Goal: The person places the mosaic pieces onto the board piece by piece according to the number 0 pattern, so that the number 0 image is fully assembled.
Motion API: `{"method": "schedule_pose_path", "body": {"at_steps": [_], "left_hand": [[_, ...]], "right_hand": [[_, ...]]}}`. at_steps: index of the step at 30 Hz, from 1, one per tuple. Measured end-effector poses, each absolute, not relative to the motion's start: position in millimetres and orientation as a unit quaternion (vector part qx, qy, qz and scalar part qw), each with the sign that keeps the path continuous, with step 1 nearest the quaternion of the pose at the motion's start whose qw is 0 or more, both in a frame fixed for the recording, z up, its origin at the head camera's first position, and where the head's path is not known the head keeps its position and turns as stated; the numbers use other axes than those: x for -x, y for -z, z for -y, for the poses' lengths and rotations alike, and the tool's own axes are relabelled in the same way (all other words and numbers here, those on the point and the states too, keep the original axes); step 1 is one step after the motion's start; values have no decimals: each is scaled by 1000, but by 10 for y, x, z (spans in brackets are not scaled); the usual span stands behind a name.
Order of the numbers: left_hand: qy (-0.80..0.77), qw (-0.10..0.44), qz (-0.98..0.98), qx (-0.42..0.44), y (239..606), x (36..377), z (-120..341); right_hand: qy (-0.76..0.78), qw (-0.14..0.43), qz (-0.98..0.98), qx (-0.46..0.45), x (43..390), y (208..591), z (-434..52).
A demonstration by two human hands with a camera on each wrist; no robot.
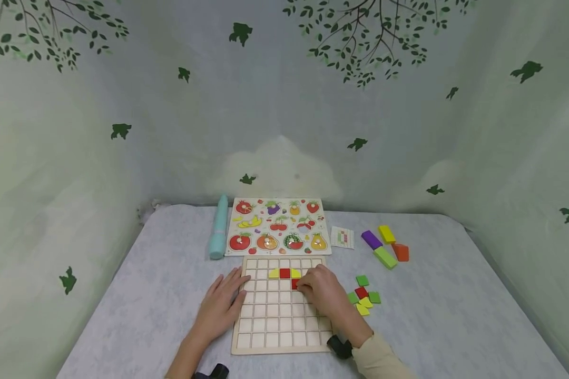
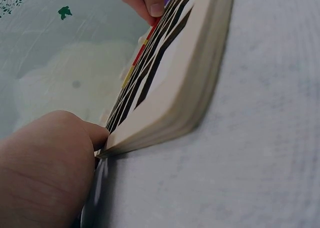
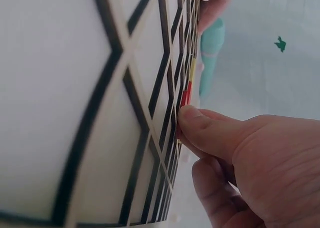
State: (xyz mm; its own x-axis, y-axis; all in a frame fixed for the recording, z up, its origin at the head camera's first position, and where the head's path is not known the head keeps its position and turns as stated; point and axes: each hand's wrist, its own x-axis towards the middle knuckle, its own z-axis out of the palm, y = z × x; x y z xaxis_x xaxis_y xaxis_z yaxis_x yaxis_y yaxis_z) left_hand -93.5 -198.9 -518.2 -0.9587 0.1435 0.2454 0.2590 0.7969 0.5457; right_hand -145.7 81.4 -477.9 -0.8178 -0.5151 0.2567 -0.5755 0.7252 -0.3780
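Observation:
A wooden grid board (image 1: 265, 339) lies flat on the table. On its upper rows, a red square tile (image 1: 285, 273) sits between two yellow tiles (image 1: 273, 273) (image 1: 295, 273). One row lower, another red square tile (image 1: 294, 284) is at the fingertips of my right hand (image 1: 324, 292), pinched between thumb and finger; the right wrist view shows the thumb (image 3: 195, 119) against the grid, partly hiding the tile. My left hand (image 1: 221, 305) rests with spread fingers on the board's left edge. In the left wrist view, that hand (image 2: 50, 163) touches the board's rim (image 2: 165, 118).
Loose green (image 1: 362, 280), red (image 1: 361, 292) and yellow (image 1: 363, 310) tiles lie right of the board. Beyond them are purple (image 1: 372, 240), yellow (image 1: 386, 234), green (image 1: 385, 258) and orange blocks (image 1: 401, 252). Behind the board stand a fruit puzzle (image 1: 278, 234), a teal cylinder (image 1: 218, 229) and a small card (image 1: 342, 237).

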Motion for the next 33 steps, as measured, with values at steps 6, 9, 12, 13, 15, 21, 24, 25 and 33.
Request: {"method": "schedule_pose_path", "body": {"at_steps": [6, 9, 12, 13, 15, 21, 24, 25, 33], "left_hand": [[299, 99, 943, 107, 5176, 958, 2002], [296, 98, 944, 108, 5182, 955, 2011], [297, 95, 944, 109, 5189, 957, 2011], [297, 95, 944, 110, 5190, 959, 2010], [299, 96, 943, 111, 5190, 962, 2004], [306, 92, 941, 109, 5182, 967, 1992], [305, 89, 942, 108, 5178, 970, 1991], [305, 90, 942, 108, 5176, 970, 1992], [306, 89, 942, 108, 5179, 966, 1993]], "right_hand": [[-236, 45, 930, -277, 1437, 4756, -824], [-242, 27, 931, -273, 1400, 4744, -849], [-253, 7, 934, -252, 1360, 4719, -913], [-256, 5, 936, -241, 1349, 4707, -940], [-258, 9, 940, -223, 1334, 4680, -1002], [-248, 54, 946, -202, 1319, 4631, -1213], [-244, 68, 949, -189, 1316, 4636, -1303], [-243, 68, 950, -182, 1314, 4640, -1329], [-240, 48, 960, -135, 1306, 4697, -1539]]}}
